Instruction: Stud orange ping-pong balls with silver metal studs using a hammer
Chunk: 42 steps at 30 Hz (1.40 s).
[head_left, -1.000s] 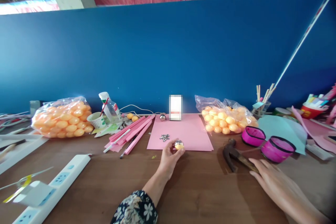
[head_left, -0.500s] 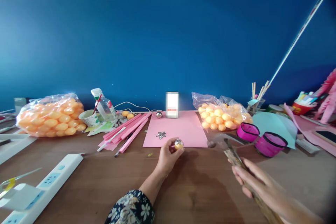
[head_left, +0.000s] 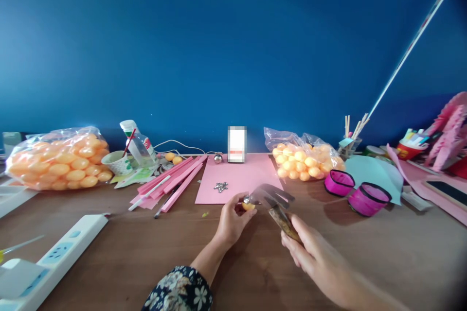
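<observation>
My left hand (head_left: pixel 232 223) grips a small round ball (head_left: pixel 248 207), orange below with a shiny silver part on top, just above the table by the pink sheet's front edge. My right hand (head_left: pixel 304 243) is closed round the wooden handle of a claw hammer (head_left: pixel 284 223). The blurred hammer head is right at the ball's silver top; whether they touch I cannot tell. Behind my left hand, a little heap of small shiny metal pieces (head_left: pixel 221 187) lies on the pink sheet (head_left: pixel 251 170). A silver ball (head_left: pixel 218 158) rests near its back edge.
Bags of orange balls (head_left: pixel 60 160) (head_left: pixel 304 160) stand left and right. Pink strips (head_left: pixel 177 182), a paper cup (head_left: pixel 116 163) and a bottle (head_left: pixel 140 146) lie left of the sheet. A power strip (head_left: pixel 54 257) is front left; magenta bands (head_left: pixel 368 199) are at right.
My right hand has swung the hammer left, bringing its head from beside the pink sheet to the ball. My left hand still holds the ball in about the same place. The view shifted slightly.
</observation>
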Available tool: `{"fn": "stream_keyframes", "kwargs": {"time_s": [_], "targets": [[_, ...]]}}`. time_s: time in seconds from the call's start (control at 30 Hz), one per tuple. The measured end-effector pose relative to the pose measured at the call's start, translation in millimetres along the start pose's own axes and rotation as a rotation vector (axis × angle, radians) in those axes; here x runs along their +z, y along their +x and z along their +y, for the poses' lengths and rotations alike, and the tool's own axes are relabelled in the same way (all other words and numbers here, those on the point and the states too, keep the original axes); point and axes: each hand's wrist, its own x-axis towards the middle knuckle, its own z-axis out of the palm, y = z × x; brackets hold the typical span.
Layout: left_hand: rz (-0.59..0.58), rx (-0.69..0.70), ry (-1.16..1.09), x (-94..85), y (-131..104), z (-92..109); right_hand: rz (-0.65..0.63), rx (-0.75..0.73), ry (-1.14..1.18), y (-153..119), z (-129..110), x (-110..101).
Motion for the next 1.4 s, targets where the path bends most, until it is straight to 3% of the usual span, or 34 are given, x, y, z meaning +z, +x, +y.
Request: {"fn": "stream_keyframes", "kwargs": {"time_s": [0.1,0.27,0.47,0.63,0.87,1.03,1.4], "targets": [[-0.002,-0.011,-0.037,0.8,0.1,-0.4,-0.072,0.012,0.039,5.0,-3.9,-2.8],[0.022,0.011,-0.033,0.7,0.2,-0.3,-0.046,0.006,0.053,5.9,-1.7,-4.4],[0.014,-0.009,-0.116,0.4,0.9,-0.8,-0.157,-0.018,0.1,9.0,-5.4,-3.5],[0.063,-0.001,-0.094,-1.9,1.5,-1.4,-0.133,-0.015,0.164,8.0,-7.7,-2.5],[0.03,-0.069,-0.265,-2.4,2.6,6.3,-0.157,-0.013,0.253,12.2,-12.9,-4.3],[0.087,-0.085,-0.34,-3.0,2.6,14.1,-0.116,-0.028,0.291,12.9,-22.5,-12.0],[-0.003,-0.107,-0.451,-3.1,1.5,10.1,-0.099,-0.056,0.342,13.9,-24.1,-10.2]]}}
